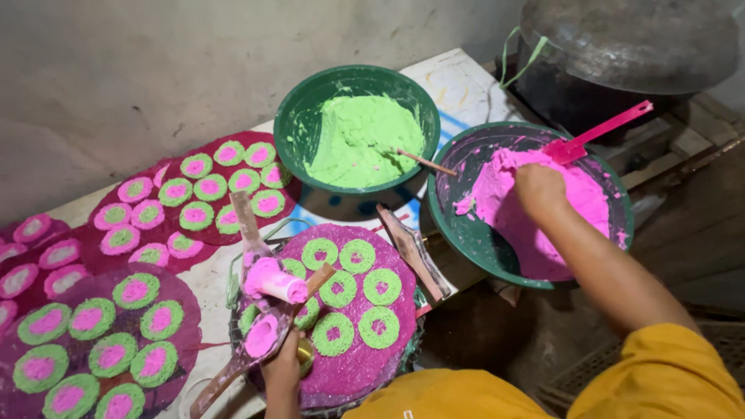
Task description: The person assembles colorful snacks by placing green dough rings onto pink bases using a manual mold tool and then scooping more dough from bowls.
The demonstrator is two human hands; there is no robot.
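My right hand (539, 190) reaches into a green bowl (475, 237) and digs into the pink dough (508, 203) inside it. A pink spatula (597, 133) leans on that bowl's far rim. My left hand (283, 371) grips a wooden press tool (268, 310) with pink dough stuck in its cup and a pink cylinder across it. The tool hangs over a round magenta mat (365, 365) that carries several green rings with pink centres (379, 327). A second green bowl (299, 116) behind it holds green dough (361, 140) and a wooden stick.
More magenta mats (190, 233) with green and pink discs lie along the white bench at left, below a grey wall. A large dark metal pot with a lid (628, 43) stands at the back right. Wooden slats lie beside it.
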